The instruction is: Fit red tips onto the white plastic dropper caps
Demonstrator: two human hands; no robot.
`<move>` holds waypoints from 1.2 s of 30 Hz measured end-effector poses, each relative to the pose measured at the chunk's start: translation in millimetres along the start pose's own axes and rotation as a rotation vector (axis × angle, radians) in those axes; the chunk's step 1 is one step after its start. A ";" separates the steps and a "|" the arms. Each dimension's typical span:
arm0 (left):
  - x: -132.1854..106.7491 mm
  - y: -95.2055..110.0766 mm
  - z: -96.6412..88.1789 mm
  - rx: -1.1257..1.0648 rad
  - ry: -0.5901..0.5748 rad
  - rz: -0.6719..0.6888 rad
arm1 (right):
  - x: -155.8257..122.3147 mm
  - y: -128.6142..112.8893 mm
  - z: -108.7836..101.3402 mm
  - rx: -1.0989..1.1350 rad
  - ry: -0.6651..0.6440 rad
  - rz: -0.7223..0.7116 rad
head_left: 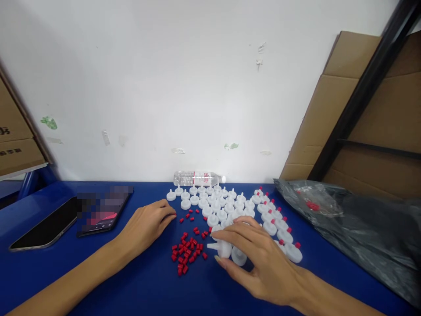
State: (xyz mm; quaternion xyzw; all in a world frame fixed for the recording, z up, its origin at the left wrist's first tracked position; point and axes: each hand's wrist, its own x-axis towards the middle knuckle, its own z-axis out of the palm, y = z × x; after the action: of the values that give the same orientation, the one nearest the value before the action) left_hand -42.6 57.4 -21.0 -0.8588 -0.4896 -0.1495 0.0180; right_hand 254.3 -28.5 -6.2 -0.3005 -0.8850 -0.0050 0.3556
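Observation:
Many white nozzle caps [213, 204] stand in rows on the blue table [148, 285]; those at the right [279, 226] carry small red tips. A heap of loose red tips [187, 253] lies in front of them. My left hand [146, 226] rests on the table left of the heap, fingers curled with the tips pressed together near a loose red tip; whether it pinches one is hidden. My right hand [259, 259] lies over the near white caps, its fingers closed around one white cap [221, 248] whose nozzle points left.
A clear water bottle [199, 178] lies on its side against the white wall. Two phones [46, 228] [103, 213] lie at the left. A dark plastic bag [355, 224] with more parts sits at the right. Cardboard boxes [362, 114] and a black frame stand behind it.

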 end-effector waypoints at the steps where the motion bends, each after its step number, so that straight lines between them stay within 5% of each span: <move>1: -0.3 1.9 -1.7 -0.004 0.015 -0.006 | 0.1 -0.2 -0.3 -0.002 0.002 0.004; 11: -14.7 32.9 -14.2 -0.297 0.243 0.233 | -2.2 1.4 0.0 -0.046 -0.006 -0.002; 19: -25.5 62.6 -11.9 -0.513 0.242 0.339 | -1.5 2.0 -0.7 0.000 -0.010 0.009; 36: -27.8 76.1 -5.8 -0.703 0.289 0.405 | 0.4 -0.7 0.4 -0.021 0.037 -0.057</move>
State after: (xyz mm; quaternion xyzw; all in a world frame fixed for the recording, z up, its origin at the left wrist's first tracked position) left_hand 7.3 -6.4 -14.3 -0.8617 -0.2226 -0.4197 -0.1783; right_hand 253.4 -28.8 -6.0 -0.2786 -0.8864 -0.0301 0.3686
